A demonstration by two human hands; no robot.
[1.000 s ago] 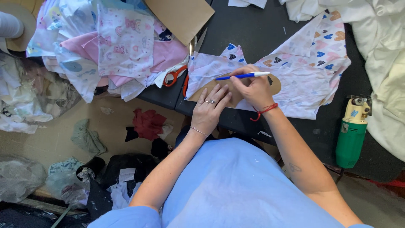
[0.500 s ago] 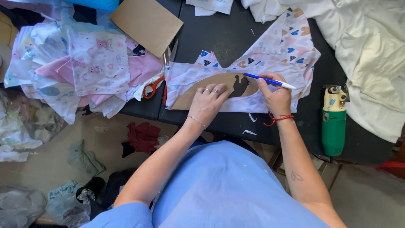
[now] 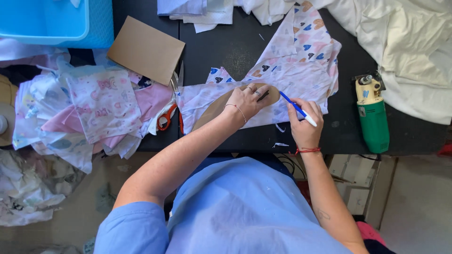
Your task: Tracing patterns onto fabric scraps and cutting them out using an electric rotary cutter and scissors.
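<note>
Pressing: left hand (image 3: 248,99), flat and open, on template (image 3: 221,104) over fabric (image 3: 282,80)
Gripping: right hand (image 3: 305,123) closed around pen (image 3: 296,108), tip at template's edge
Counter (image 3: 235,47): fabric lies mid-counter; scissors (image 3: 167,117) left

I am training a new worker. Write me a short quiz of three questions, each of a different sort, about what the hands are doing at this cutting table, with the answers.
1. True or false: the left hand presses flat on the brown cardboard template.
2. Multiple choice: what does the right hand hold? A) orange scissors B) a blue pen C) a green cutting machine
3. Short answer: on what does the template lie?

Key
1. True.
2. B. The blue pen has its tip at the template's edge; the orange scissors and the green cutting machine lie untouched on the black table.
3. On the heart-print fabric.
</note>
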